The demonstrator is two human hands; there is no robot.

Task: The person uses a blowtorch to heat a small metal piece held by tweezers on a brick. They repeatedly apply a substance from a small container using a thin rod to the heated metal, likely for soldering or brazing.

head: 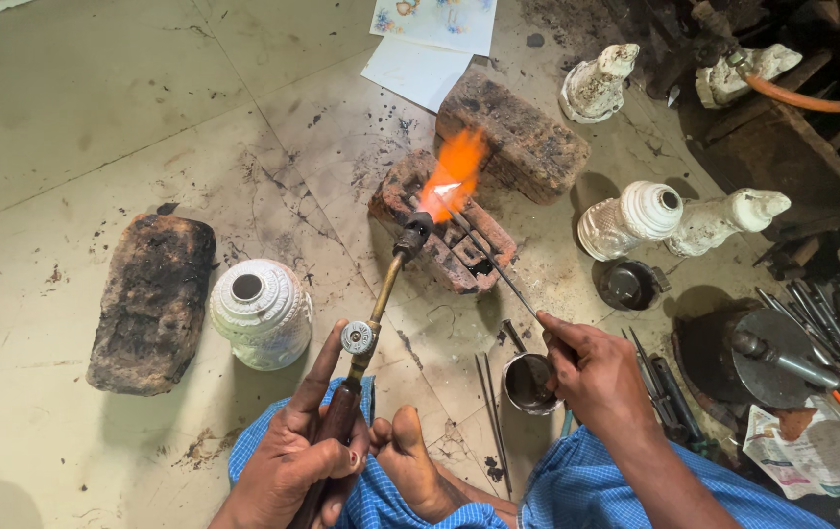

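Observation:
My left hand grips a brass blowtorch by its dark handle, with the nozzle aimed away from me. An orange flame plays over a charred, grooved brick on the floor. My right hand pinches a thin metal rod whose far tip lies in the flame on that brick. Just below my right hand stands a small metal cup with dark contents. My bare foot rests between my hands, over blue checked cloth.
A second brick lies behind the flame and a blackened block at left. A white carved pot sits near my left hand. White carved pieces, papers, an orange hose and several metal tools crowd the right.

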